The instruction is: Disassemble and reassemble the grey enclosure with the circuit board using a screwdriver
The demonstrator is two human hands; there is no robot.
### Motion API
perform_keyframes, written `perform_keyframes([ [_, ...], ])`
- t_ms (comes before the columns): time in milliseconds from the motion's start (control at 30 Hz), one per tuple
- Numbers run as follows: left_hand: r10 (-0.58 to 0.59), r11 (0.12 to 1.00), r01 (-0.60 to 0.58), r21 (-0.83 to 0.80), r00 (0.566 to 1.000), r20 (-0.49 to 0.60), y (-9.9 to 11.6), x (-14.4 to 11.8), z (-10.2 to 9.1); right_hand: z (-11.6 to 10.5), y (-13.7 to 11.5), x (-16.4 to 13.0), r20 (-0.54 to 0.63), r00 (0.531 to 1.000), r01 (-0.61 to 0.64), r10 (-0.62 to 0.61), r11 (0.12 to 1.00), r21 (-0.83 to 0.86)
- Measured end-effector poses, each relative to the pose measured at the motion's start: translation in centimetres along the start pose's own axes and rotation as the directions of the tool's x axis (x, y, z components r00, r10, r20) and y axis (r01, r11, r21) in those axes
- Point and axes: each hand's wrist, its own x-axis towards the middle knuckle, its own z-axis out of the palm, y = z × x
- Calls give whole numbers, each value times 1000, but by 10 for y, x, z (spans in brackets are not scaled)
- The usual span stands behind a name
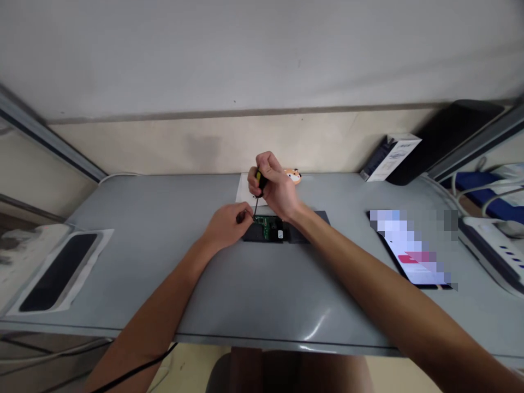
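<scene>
My right hand (276, 180) is wrapped round the black and yellow handle of a screwdriver (256, 204). The thin shaft points down, with its tip at the upper left of a green circuit board (266, 225) in an open black electronic device (252, 233). At the device's left edge, my left hand (229, 224) is closed in a pinch. Something small and dark shows between its fingers, too small to make out. A flat dark grey panel (322, 217) lies right of the board, partly behind my right wrist.
Behind my hands lie a white sheet (243, 191) and an orange and white animal-face item (293, 176). A lit tablet or phone (403, 245), a power strip (491, 248), a box (391, 157) and a black cylinder (446, 139) stand rightward. A dark phone-shaped slab (59, 272) lies left.
</scene>
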Motion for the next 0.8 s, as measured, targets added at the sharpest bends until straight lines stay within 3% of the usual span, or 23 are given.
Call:
perform_keyframes([
  [167,-34,999,34,-14,999,-21,0,0,1,-8,-8,-3,27,995,-97,96,994,45],
  [300,-25,1000,24,-19,999,-45,-2,-3,3,-7,-6,-6,-32,998,-58,63,989,134],
  [433,-10,1000,9,-17,998,-67,-4,-7,4,-7,-2,-4,-85,994,-64,73,993,95],
  [567,8,1000,-9,-13,997,-76,-5,-8,4,-6,-2,-4,-87,994,-69,72,997,38],
  [800,36,999,-36,5,998,-59,-6,-9,2,-6,-1,-6,-70,994,-73,81,992,102],
])
